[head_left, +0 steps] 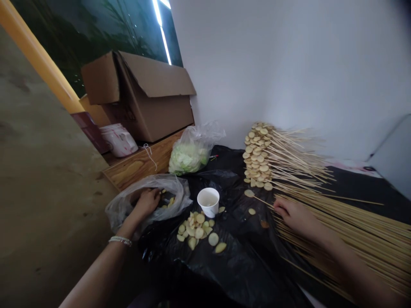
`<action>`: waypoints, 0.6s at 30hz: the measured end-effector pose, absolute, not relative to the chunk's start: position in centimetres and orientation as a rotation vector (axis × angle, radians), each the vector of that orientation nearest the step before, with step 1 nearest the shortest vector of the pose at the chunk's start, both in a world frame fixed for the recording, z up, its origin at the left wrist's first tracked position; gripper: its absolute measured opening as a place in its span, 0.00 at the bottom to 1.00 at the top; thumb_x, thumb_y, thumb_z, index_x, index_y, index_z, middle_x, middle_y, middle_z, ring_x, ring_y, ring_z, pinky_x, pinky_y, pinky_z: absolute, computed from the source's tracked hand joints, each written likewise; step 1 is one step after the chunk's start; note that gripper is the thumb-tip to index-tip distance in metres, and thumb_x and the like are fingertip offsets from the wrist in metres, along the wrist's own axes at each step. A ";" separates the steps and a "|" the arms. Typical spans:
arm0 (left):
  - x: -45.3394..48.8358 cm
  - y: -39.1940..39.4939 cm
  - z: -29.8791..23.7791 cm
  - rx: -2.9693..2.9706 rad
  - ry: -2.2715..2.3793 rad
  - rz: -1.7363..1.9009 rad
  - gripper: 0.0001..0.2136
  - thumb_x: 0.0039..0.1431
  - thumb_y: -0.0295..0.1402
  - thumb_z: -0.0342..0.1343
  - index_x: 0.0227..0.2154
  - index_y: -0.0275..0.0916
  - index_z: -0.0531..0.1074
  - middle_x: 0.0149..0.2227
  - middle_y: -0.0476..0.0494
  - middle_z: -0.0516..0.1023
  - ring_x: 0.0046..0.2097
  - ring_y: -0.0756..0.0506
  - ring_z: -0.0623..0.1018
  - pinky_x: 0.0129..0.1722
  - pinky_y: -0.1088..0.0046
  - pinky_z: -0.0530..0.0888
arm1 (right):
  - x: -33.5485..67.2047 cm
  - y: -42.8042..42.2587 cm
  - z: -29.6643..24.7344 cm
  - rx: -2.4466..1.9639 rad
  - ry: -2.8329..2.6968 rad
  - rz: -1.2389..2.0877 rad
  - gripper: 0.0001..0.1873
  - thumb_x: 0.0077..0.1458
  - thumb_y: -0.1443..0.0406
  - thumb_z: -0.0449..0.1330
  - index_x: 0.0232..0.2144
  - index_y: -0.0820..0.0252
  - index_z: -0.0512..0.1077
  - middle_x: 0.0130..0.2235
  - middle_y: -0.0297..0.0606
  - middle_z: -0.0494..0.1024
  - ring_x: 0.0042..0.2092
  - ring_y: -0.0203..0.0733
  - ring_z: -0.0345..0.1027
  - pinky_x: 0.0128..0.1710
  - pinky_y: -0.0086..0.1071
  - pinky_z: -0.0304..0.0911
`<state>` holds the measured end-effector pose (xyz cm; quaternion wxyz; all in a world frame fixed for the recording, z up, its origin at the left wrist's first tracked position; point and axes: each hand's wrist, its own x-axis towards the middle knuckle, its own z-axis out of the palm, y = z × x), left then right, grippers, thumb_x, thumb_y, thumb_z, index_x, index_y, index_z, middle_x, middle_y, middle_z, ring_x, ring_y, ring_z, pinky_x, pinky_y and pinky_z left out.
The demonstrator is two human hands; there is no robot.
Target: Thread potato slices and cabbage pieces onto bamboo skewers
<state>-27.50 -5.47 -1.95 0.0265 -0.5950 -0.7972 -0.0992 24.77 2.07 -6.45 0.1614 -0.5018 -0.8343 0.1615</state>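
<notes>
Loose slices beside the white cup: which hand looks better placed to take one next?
Probably the left hand: it is nearer the loose slices, though inside the clear bag; the right hand holds a skewer tipped with a slice.

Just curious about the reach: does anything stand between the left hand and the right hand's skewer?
Yes: between the left hand and the skewer stand the clear bag's side and, farther right, the white cup.

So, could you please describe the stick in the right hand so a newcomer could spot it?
By the pale wall, find the pile of slice-tipped sticks. Just below it in view, the right hand holds the stick; unlike the bare sticks beside it, it has a slice at its tip.
</notes>
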 end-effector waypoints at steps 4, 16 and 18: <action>-27.1 -5.1 -2.9 -1.793 -2.385 -0.063 0.22 0.59 0.37 0.44 0.49 0.31 0.72 0.48 0.29 0.76 0.53 0.34 0.72 0.54 0.56 0.64 | 24.8 2.2 -6.9 -1.423 -2.376 0.459 0.10 0.58 0.64 0.46 0.30 0.56 0.66 0.31 0.38 0.76 0.33 0.43 0.68 0.34 0.33 0.56; -23.2 -10.9 3.6 -1.942 -2.391 -0.491 0.21 0.54 0.45 0.48 0.44 0.38 0.76 0.44 0.38 0.80 0.46 0.37 0.78 0.48 0.62 0.72 | 24.5 1.7 -5.7 -1.506 -2.371 0.507 0.11 0.59 0.65 0.47 0.32 0.58 0.69 0.32 0.40 0.77 0.35 0.43 0.69 0.35 0.32 0.56; -19.6 -13.1 4.1 -1.959 -2.322 -0.726 0.19 0.56 0.45 0.49 0.43 0.41 0.76 0.44 0.41 0.80 0.45 0.39 0.79 0.47 0.65 0.73 | 24.5 1.6 -5.6 -1.508 -2.379 0.475 0.11 0.60 0.65 0.48 0.32 0.58 0.70 0.32 0.40 0.77 0.35 0.42 0.69 0.35 0.31 0.55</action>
